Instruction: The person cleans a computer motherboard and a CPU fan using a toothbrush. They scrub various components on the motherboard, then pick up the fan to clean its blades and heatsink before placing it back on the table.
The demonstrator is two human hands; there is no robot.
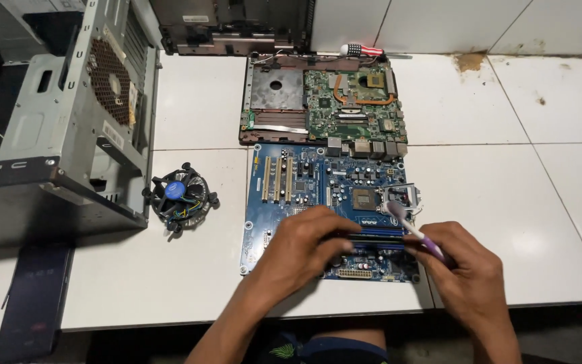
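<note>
Left hand (304, 246) pinches a memory stick (372, 236) by its edges over the blue board (284, 182), right hand (469, 273) gripping a brush (415, 232); stick judged light, rigid, fragile.

White-tiled work surface with computer parts lying about

The tiled surface (520, 189) is made of large glossy white tiles with thin dark joints, lit evenly from above, and it serves as the landmark here. A brownish stain (469, 62) marks its far side, close to where a white tiled wall (439, 23) rises behind it. On its left part lies an open grey desktop computer case (69, 128) on its side, and just right of that case sits a round black cooler fan (182, 197) with a blue hub. A dark flat phone-like slab (34, 300) rests at its near left edge. Below its front edge the space falls into dark shadow.
</note>
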